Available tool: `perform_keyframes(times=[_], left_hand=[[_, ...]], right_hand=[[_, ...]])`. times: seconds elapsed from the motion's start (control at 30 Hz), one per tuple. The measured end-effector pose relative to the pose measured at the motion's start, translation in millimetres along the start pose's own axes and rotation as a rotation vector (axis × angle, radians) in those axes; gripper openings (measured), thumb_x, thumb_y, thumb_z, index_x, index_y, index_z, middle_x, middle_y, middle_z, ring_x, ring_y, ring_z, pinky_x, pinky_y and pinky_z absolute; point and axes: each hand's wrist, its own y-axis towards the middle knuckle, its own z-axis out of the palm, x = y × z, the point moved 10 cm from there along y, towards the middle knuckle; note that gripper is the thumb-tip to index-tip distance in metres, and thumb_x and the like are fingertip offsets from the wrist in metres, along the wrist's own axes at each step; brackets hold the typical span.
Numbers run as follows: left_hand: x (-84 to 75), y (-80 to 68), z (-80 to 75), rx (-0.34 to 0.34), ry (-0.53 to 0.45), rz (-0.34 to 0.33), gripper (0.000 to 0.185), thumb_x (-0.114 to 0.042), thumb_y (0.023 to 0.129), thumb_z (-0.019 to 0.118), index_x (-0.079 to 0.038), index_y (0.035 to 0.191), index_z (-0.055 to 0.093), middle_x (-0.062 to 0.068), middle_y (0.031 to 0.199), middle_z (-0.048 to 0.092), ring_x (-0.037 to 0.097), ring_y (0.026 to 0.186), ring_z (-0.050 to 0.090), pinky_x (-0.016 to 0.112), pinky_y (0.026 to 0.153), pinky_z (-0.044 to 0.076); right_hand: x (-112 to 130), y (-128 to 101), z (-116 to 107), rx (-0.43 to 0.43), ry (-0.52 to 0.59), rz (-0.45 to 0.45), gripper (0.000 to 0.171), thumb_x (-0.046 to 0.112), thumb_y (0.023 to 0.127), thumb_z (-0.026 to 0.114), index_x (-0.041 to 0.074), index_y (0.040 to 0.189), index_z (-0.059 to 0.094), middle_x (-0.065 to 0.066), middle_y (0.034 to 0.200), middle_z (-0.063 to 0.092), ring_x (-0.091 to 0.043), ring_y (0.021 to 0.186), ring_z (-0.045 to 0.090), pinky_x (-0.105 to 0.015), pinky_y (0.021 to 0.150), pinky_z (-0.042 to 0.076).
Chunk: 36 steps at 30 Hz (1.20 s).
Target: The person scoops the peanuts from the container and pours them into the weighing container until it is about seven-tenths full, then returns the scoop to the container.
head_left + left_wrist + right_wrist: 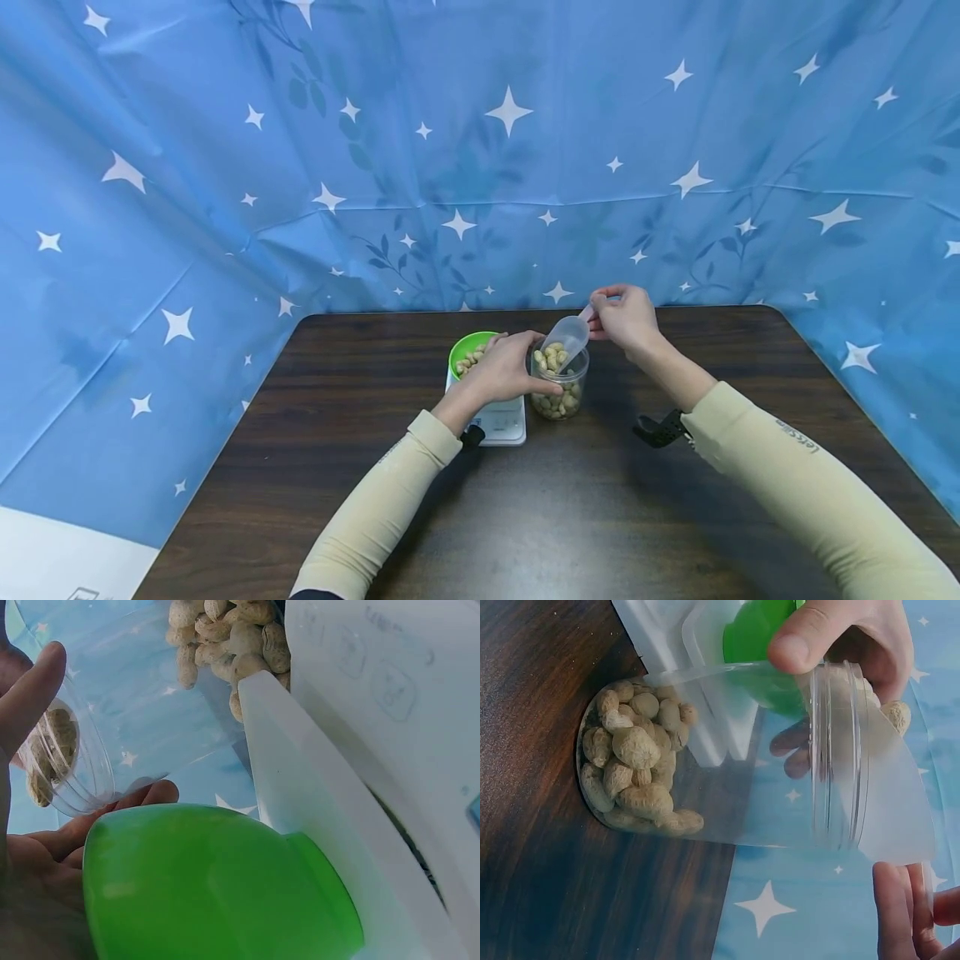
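The left hand [504, 372] wraps round a clear jar [559, 385] of peanuts [552, 360], which stands on the table [585, 500] just beside a white scale [501, 421]. The right hand [624, 317] pinches the handle of a clear scoop [567, 337], tipped into the jar's mouth. Only the head view shows peanuts in the green bowl [471, 352] on the scale. The right wrist view shows peanuts heaped at the jar's bottom [634, 769]; the left wrist view shows the bowl's underside [217, 889].
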Motion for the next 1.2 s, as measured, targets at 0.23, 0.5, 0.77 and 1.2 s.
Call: perform_keyframes(times=[0.23, 0.5, 0.77, 1.2], left_hand=[[0.6, 0.1, -0.4, -0.010, 0.014, 0.000, 0.087, -0.052, 0.077, 0.089, -0.008, 0.145, 0.055, 0.000, 0.130, 0.066, 0.025, 0.121, 0.057, 0.052, 0.111, 0.031], [0.3, -0.5, -2.1, -0.025, 0.015, 0.018, 0.087, -0.051, 0.077, 0.089, -0.009, 0.144, 0.056, 0.001, 0.129, 0.066, 0.025, 0.118, 0.058, 0.051, 0.108, 0.033], [-0.2, -1.4, -2.6, -0.029, 0.008, 0.044, 0.085, -0.053, 0.078, 0.088, -0.010, 0.144, 0.057, -0.001, 0.127, 0.067, 0.021, 0.114, 0.059, 0.050, 0.105, 0.035], [5.3, -7.2, 0.9, 0.014, 0.023, 0.022, 0.105, -0.058, 0.080, 0.083, -0.007, 0.159, 0.037, 0.008, 0.154, 0.048, 0.021, 0.142, 0.043, 0.054, 0.120, 0.019]], right_hand=[[-4, 1, -8, -0.026, 0.011, 0.016, 0.040, 0.015, 0.109, 0.048, -0.012, 0.138, 0.047, -0.007, 0.078, 0.068, -0.009, 0.063, 0.068, -0.032, 0.068, 0.061], [-8, 6, -18, -0.048, 0.043, 0.036, 0.042, 0.016, 0.109, 0.047, -0.012, 0.140, 0.045, -0.006, 0.080, 0.068, -0.009, 0.063, 0.069, -0.030, 0.069, 0.061], [-13, 7, -24, -0.050, 0.063, 0.060, 0.044, 0.017, 0.110, 0.047, -0.013, 0.142, 0.044, -0.007, 0.082, 0.067, -0.009, 0.064, 0.070, -0.031, 0.073, 0.060], [-15, 9, -29, -0.068, 0.153, 0.063, 0.050, 0.017, 0.110, 0.047, -0.014, 0.149, 0.038, 0.000, 0.081, 0.066, -0.007, 0.070, 0.068, -0.027, 0.074, 0.059]])
